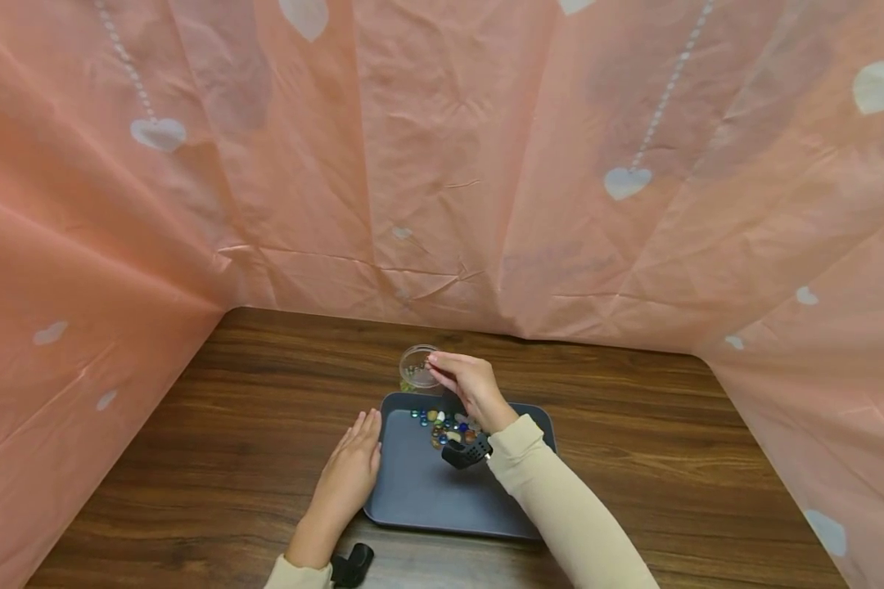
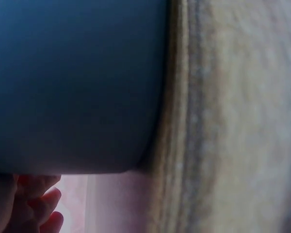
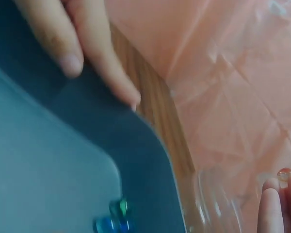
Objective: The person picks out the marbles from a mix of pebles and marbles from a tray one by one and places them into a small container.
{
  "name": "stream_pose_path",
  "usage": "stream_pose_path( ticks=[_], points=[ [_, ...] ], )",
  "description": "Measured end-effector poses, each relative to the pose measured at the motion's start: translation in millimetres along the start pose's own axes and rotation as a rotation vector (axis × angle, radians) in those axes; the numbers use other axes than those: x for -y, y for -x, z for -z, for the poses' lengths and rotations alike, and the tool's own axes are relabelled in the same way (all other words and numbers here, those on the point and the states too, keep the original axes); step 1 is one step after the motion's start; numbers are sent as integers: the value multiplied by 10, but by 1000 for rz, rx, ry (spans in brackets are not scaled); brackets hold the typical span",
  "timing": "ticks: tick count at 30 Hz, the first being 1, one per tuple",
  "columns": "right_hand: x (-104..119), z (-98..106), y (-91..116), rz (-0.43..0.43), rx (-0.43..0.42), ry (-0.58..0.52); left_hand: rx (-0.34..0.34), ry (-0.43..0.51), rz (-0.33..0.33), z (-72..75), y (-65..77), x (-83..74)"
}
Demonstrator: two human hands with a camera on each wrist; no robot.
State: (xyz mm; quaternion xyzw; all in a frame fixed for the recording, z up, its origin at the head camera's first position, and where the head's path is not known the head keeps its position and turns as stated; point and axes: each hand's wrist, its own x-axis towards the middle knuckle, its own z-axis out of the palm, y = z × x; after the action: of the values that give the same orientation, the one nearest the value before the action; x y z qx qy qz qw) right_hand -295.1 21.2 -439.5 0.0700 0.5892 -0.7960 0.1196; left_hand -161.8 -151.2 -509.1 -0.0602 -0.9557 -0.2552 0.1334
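Note:
My right hand pinches a small shiny orange-and-clear glass marble between its fingertips. It is held at the right side of the rim of a clear round container, which stands behind the tray. Yellowish-green pieces show at the container's bottom. Along the left edge of a dark grey tray lies my left hand, fingers straight, touching or very close to the rim. Mixed coloured marbles and stones lie in the tray's far half, partly behind my right wrist.
The tray sits on a brown wood-grain table. Pink sheeting with pale hearts encloses the table at the back and both sides. A black wrist camera hangs over the tray beneath my right wrist.

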Motion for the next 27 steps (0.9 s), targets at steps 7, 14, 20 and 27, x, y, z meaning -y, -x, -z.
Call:
stream_pose_path(
  ticks=[7,14,20,27],
  points=[
    [19,0,-129,306,-30,620,11,6,11,-4,18,8],
    [17,-118,-228,587,-11,1141,20,12,20,-4,42,4],
    [-6,-183,-247,609,44,1253,14,15,11,-6,36,2],
    [21,-179,-255,640,36,1295,-4,-1,-16,-12,-16,9]
  ],
)
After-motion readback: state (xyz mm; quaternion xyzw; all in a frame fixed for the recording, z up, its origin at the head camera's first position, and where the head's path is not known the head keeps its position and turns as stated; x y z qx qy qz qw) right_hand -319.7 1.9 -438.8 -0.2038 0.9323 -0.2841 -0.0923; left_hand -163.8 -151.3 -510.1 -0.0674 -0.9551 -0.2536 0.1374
